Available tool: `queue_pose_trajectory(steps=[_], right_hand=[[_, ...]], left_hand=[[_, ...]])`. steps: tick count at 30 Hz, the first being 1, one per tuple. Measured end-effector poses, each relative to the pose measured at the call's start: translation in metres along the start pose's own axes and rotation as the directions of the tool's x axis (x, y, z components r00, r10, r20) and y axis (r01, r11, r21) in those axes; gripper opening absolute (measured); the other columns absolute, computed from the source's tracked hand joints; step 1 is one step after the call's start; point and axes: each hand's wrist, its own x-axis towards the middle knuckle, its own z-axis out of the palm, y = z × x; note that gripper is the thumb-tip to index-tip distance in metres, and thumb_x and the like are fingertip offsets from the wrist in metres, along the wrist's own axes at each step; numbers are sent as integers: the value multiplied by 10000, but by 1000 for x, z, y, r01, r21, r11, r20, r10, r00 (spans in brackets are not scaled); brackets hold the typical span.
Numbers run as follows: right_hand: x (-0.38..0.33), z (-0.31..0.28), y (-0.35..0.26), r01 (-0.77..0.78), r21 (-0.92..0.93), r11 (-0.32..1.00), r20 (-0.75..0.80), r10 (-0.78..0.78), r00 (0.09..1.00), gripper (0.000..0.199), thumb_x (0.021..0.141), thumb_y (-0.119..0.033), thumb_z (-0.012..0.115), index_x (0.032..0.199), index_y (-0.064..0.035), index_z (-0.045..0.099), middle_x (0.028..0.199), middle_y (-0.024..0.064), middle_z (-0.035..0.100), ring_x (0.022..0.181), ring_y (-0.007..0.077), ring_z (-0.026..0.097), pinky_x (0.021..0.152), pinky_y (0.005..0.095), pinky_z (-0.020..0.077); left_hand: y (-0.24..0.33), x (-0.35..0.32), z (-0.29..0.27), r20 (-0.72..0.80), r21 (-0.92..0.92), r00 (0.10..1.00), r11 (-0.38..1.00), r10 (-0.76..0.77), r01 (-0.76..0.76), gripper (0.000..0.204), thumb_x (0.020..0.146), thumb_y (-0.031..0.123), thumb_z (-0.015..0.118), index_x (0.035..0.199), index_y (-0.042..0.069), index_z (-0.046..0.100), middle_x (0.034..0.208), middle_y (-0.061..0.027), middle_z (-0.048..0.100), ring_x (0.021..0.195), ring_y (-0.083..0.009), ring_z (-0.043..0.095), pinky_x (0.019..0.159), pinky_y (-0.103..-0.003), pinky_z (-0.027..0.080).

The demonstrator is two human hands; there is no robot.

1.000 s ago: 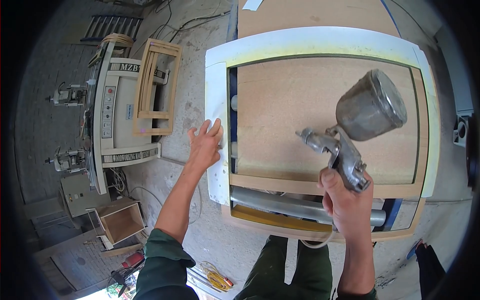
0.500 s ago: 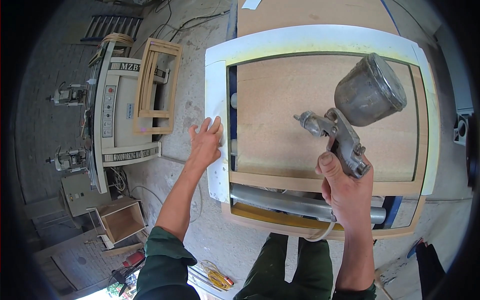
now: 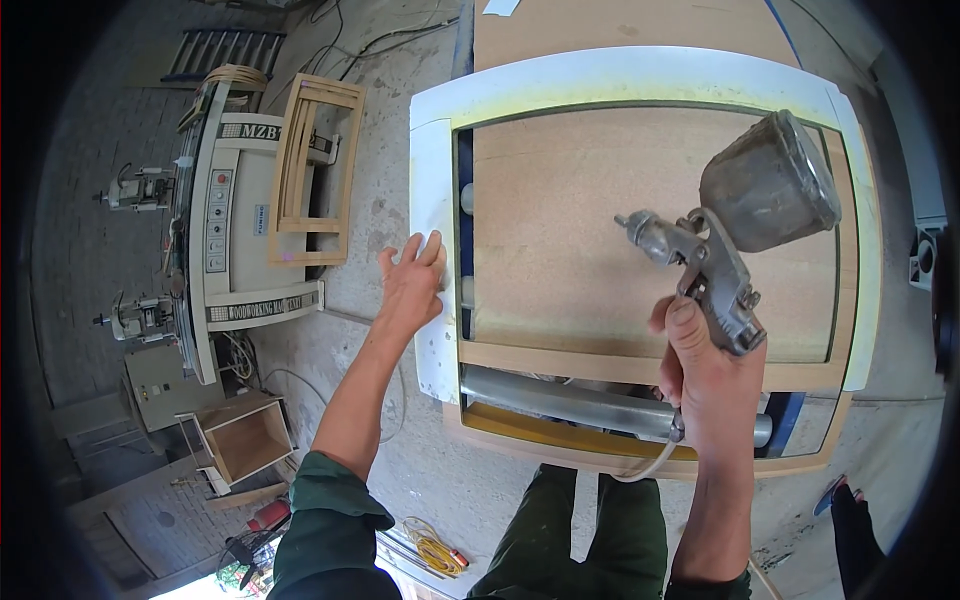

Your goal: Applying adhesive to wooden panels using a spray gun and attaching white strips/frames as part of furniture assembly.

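Dull metal spray gun (image 3: 730,240) — white-painted frame (image 3: 640,75)

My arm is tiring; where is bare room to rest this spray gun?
The wide tan board inside the white-painted frame lies bare, left of the grey metal spray gun in the right hand. The frame's left side is taken by the left hand; the near edge is crowded by a grey pipe.

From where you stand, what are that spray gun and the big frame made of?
The spray gun looks like dull grey metal, its cup scuffed and hazy. The frame seems to be wood: its near rail is bare tan, while its far and left sides carry smooth white paint.
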Motion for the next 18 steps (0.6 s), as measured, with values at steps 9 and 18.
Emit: queue_pose_trajectory(steps=[9,18], right_hand=[[-5,-7,5,-53,-23,998,53,54,997,418,931,-439,757,941,-45,618,741,27,621,452,46,454,384,207,326],[-50,-41,22,-212,-54,976,154,217,964,347,928,-324,781,921,0,656,735,40,630,467,62,491,390,209,356]], left_hand=[[-5,-1,7,-32,-32,999,999,13,-14,733,616,-54,717,1335,34,605,1532,-100,487,1412,-335,436,1067,-622,306],[-2,0,2,12,-24,1000,1000,-15,15,681,696,-62,702,1356,53,582,1565,-76,458,1433,-320,428,1079,-589,306]])
